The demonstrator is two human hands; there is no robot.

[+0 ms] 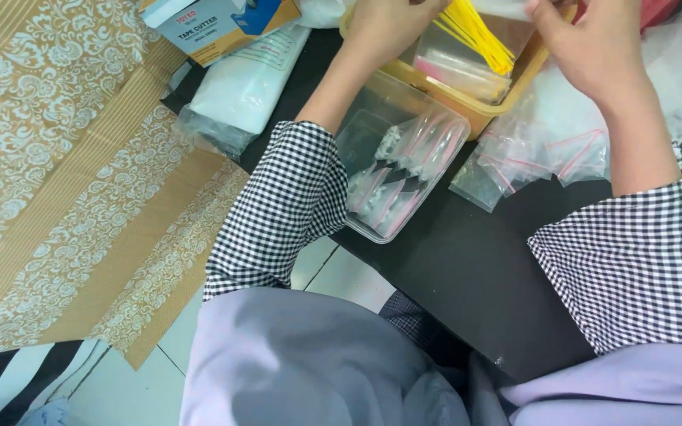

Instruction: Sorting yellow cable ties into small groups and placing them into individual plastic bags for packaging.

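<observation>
Fingers of both hands on yellow strips (477,31), orange tray (467,106), clear zip bags (542,146)

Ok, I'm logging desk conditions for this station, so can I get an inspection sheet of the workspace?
Surface: black table, mostly covered at its far side.
Job's things: yellow strips over an orange tray holding clear bags.
Clutter: clear tub of filled zip bags; loose zip bags; white packet; cardboard box.
Hands: left hand and right hand at the tray, both cut off by the frame edge; grip unclear.
Cables: nothing seen.
Surroundings: patterned brown mat, tiled floor.
</observation>
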